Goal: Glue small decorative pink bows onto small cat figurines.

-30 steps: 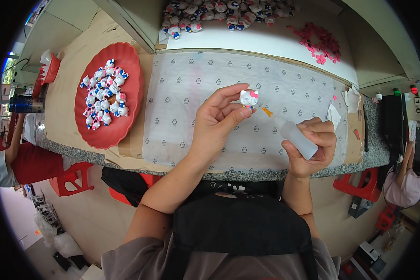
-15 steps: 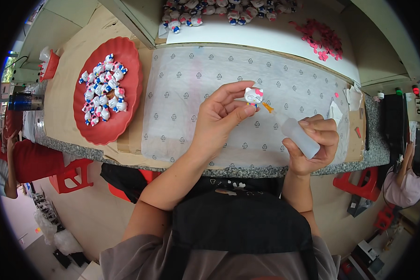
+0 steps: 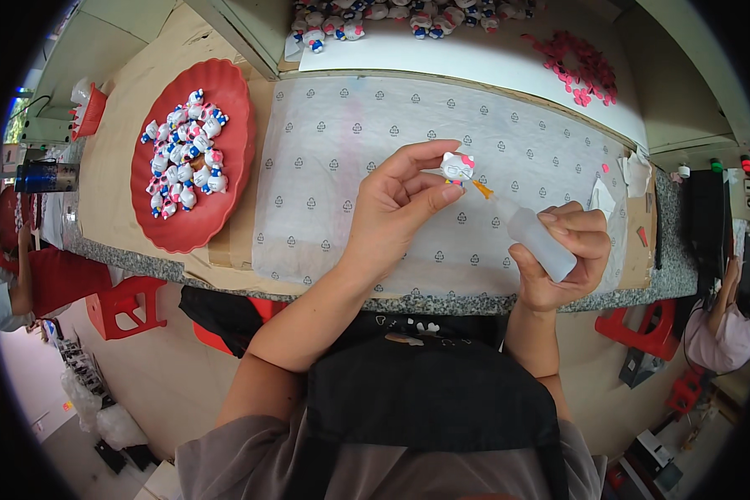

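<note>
Between the thumb and fingers of my left hand (image 3: 404, 196) is a small white cat figurine (image 3: 457, 167) with a pink bow on its head. My right hand (image 3: 571, 254) is wrapped round a frosted squeeze bottle (image 3: 543, 243), which leans toward the figurine. The bottle's orange nozzle tip (image 3: 482, 190) points at the figurine's lower right side, very close to it; whether they touch I cannot tell. Both hands are held above a white printed sheet (image 3: 333, 233) on the table.
Left of the sheet, a red scalloped plate (image 3: 240, 150) bears many similar figurines (image 3: 179, 167). A shelf at the back holds more figurines (image 3: 375, 12) and a heap of pink pieces (image 3: 579, 71). Paper scraps (image 3: 602, 198) lie at the right. Co-workers sit on both sides; red stools (image 3: 129, 308) stand below.
The figurine has turned slightly and shifted a little to the right in my left hand. The bottle has moved slightly right along with it, its tip still close by.
</note>
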### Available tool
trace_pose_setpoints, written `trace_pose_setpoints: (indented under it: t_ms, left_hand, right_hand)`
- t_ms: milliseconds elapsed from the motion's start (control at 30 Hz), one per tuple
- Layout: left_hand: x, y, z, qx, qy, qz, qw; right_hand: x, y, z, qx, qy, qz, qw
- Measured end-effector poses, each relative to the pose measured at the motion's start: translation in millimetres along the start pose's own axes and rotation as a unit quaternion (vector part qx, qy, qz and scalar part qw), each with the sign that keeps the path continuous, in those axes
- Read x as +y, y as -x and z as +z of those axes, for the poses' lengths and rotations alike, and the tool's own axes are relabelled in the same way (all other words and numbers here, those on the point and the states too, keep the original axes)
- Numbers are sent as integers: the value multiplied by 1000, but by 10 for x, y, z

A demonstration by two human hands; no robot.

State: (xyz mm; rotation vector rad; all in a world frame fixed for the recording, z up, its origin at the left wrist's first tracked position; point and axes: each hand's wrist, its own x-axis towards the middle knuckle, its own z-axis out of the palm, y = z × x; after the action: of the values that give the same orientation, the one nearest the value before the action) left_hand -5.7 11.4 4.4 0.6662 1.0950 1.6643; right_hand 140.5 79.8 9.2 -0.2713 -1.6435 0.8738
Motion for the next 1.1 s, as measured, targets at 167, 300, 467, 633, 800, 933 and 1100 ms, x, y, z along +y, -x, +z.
trace_pose_setpoints:
  t_ms: [167, 300, 467, 633, 800, 933, 1100]
  left_hand:
    - [-19, 15, -9, -6, -9, -2, 1000]
    - [-37, 17, -3, 3, -69, 34, 997]
    - [-24, 30, 8, 9, -95, 25, 995]
    - [-35, 19, 0, 18, -83, 37, 996]
    - [-52, 17, -9, 14, -111, 51, 992]
    - [-51, 3, 9, 13, -122, 62, 990]
    - [21, 30, -7, 62, -34, 57, 996]
  right_hand:
    - [4, 0, 6, -8, 7, 2, 1000]
    - [0, -10, 13, -10, 2, 1, 1000]
    - [-17, -15, 28, -14, -3, 4, 1000]
    - [-23, -13, 14, -32, 1, 7, 999]
    - [-9, -12, -6, -16, 0, 6, 1000]
    - [-33, -15, -53, -10, 26, 28, 999]
    - [-31, -78, -482, 28, -68, 148, 986]
